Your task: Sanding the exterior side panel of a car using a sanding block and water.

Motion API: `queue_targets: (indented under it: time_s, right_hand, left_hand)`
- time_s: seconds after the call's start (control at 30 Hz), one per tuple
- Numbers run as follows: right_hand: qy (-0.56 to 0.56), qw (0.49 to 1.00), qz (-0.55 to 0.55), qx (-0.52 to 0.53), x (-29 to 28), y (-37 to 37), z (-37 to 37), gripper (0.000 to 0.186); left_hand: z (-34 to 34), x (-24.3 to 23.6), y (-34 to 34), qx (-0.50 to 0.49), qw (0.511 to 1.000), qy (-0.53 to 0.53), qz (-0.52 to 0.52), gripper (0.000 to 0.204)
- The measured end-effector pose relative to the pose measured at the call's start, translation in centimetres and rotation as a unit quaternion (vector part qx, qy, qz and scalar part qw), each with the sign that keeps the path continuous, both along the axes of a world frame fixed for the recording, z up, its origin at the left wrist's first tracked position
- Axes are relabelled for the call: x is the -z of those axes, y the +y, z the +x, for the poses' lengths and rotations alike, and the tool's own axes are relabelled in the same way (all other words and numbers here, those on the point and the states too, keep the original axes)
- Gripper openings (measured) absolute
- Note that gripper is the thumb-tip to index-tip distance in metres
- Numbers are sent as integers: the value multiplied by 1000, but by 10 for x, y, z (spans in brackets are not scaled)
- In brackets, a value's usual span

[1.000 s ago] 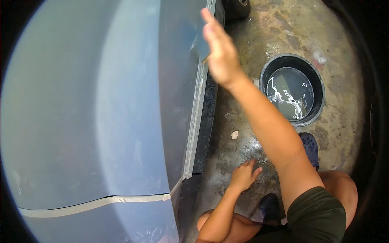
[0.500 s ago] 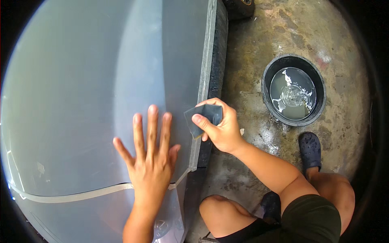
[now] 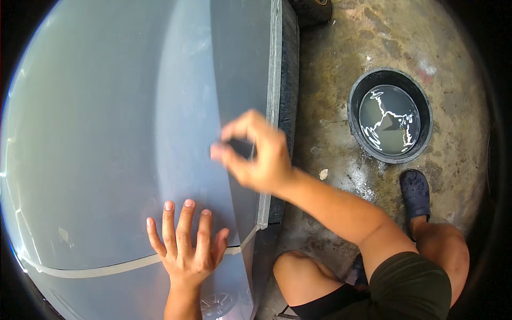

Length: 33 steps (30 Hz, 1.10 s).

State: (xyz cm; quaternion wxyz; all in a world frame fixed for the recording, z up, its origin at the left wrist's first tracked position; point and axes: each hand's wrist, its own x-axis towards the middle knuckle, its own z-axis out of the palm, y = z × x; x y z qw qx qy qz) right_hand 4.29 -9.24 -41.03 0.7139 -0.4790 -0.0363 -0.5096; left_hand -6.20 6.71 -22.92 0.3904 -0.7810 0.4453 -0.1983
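Observation:
My left hand (image 3: 186,250) is open on a smooth grey car body panel (image 3: 117,133), fingers spread, just over the strip of tape (image 3: 101,272) that crosses its lower part. Higher up and to the right, my right hand (image 3: 261,152) is smeared by motion above the panel. Its thumb and fingers are closed on a dark piece of sandpaper (image 3: 241,148), mostly hidden by the hand. The panel's right edge is lined with tape (image 3: 274,64).
A round black bucket (image 3: 352,114) of cloudy water stands on the wet, stained concrete floor (image 3: 330,69) at right. My dark clog (image 3: 415,191) is below it. A black tyre (image 3: 310,10) shows at the top.
My right hand has swung left and slightly up over the panel, taking the sandpaper along. My left hand has slid down toward me. Ripples in the bucket have changed shape.

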Motion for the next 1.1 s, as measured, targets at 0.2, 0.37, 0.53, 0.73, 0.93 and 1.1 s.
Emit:
queue_targets:
  time_s: [0.2,0.37,0.53,0.73,0.93,1.1]
  right_hand:
    - [56,996,68,-5,-11,-32,32,25]
    - [6,991,-78,-112,19,27,-59,25]
    - [26,995,21,94,-6,-38,56,28]
    - [-50,996,-54,-55,12,2,-24,27]
    - [-2,997,-47,60,4,-30,32,24]
    - [41,998,49,1,-8,-69,53,27]
  left_hand:
    - [1,1,-2,-31,998,-13,-44,41]
    - [4,8,-11,-54,997,-10,-47,39]
    - [1,6,-9,-73,996,-24,-38,39]
    - [3,7,-11,-72,997,-22,-32,41]
    - [-1,7,-13,-84,996,-17,-36,40]
    - [1,7,-9,-86,995,-35,-26,39]
